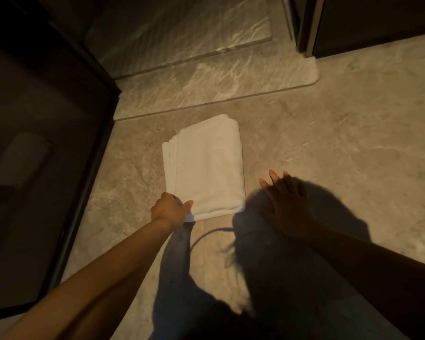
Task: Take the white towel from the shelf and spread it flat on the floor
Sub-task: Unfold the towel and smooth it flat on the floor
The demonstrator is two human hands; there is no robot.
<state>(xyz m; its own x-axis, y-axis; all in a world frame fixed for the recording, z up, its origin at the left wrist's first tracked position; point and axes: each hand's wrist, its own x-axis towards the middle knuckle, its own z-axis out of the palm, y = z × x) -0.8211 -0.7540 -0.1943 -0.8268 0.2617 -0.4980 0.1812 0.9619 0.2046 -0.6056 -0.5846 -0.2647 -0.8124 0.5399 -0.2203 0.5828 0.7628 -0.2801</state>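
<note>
The white towel (204,168) lies folded in a thick rectangle on the beige marble floor (329,133), its stacked hems along the left side. My left hand (169,211) grips the towel's near left corner, thumb on top. My right hand (285,195) hovers just right of the towel's near right corner, fingers spread, palm down, holding nothing. It is in shadow and does not touch the cloth.
A dark glass panel with a black frame (93,148) stands along the left. A raised marble threshold (206,84) runs across just beyond the towel. A dark door frame (309,25) stands at the top right. My shadow covers the floor near me.
</note>
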